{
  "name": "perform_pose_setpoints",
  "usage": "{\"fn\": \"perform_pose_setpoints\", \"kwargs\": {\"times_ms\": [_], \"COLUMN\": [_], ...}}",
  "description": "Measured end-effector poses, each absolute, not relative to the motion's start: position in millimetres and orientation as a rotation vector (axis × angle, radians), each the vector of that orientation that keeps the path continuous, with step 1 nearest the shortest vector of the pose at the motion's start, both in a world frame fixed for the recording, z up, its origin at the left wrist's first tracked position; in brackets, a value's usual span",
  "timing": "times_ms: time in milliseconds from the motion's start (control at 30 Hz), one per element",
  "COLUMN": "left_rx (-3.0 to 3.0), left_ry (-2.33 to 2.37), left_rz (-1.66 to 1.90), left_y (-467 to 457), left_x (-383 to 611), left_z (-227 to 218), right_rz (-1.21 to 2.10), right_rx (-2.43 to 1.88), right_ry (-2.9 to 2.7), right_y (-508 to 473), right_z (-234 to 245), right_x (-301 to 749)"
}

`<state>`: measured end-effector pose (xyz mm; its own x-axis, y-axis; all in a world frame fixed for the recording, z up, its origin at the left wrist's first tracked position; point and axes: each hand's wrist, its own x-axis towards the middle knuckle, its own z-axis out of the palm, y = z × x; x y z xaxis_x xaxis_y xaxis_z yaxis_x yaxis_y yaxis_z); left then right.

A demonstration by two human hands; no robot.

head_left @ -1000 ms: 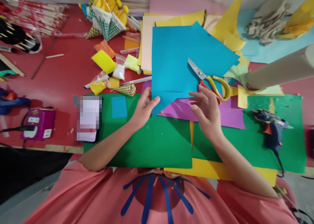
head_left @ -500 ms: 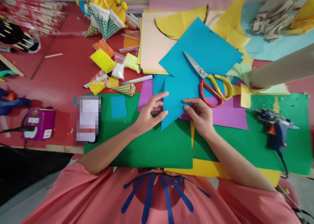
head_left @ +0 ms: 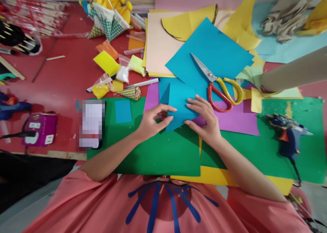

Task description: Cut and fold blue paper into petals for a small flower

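A folded sheet of blue paper (head_left: 176, 100) stands slightly raised in front of me, with a flap at its left side. My left hand (head_left: 154, 122) holds its left edge, thumb and fingertips on the near face. My right hand (head_left: 205, 119) is curved round the paper's right part, its fingers resting over the top and its thumb at the lower edge. Scissors (head_left: 211, 77) with a red and a yellow handle lie half-open just beyond my right hand, on a larger blue sheet (head_left: 212, 39). Purple paper (head_left: 237, 120) lies beneath.
Green sheets (head_left: 153, 154) cover the near table. A phone (head_left: 92, 124) and a small blue rectangle (head_left: 123, 111) lie left. A glue gun (head_left: 290, 137) rests at right, near a grey tube (head_left: 296, 69). Clay packets (head_left: 106, 63) and a patterned cone (head_left: 131, 93) lie farther back.
My right hand has shifted left over the blue paper, its fingers now more spread on it. The paper looks more curved and has dropped slightly to the left. My left hand has barely moved.
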<state>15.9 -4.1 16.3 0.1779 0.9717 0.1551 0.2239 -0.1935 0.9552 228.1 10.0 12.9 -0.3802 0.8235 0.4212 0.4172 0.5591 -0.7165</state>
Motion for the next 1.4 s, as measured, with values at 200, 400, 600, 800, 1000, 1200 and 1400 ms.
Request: {"fn": "perform_pose_setpoints", "kwargs": {"times_ms": [200, 400, 600, 800, 1000, 1200, 1400], "left_rx": [1.635, 1.353, 1.066, 1.336, 1.565, 1.576, 1.510], "left_ry": [1.044, 1.056, 0.909, 1.086, 1.256, 1.289, 1.270], "left_rz": [1.229, 1.476, 0.960, 0.821, 0.871, 0.872, 0.889], "left_y": [-6.9, 3.8, 4.2, 1.0, -0.5, 0.0, 0.0], "left_x": [12.6, 7.6, 6.6, 10.9, 14.6, 14.5, 15.5], "left_z": [13.8, 7.2, 10.1, 19.4, 21.0, 17.2, 17.1], "right_rz": [0.798, 1.334, 1.496, 1.397, 1.320, 1.320, 1.305], "right_rx": [-0.906, -0.945, -1.136, -1.252, -1.246, -1.250, -1.276], "right_ry": [-1.834, -1.441, -1.336, -1.481, -1.487, -1.472, -1.438], "right_y": [2.1, -6.2, -4.9, -4.4, -3.6, -0.8, 1.6], "right_z": [18.2, 24.9, 22.2, 15.6, 12.5, 13.1, 14.2], "right_x": [228.7, 234.4, 220.9, 212.9, 214.7, 215.7, 215.4]}}
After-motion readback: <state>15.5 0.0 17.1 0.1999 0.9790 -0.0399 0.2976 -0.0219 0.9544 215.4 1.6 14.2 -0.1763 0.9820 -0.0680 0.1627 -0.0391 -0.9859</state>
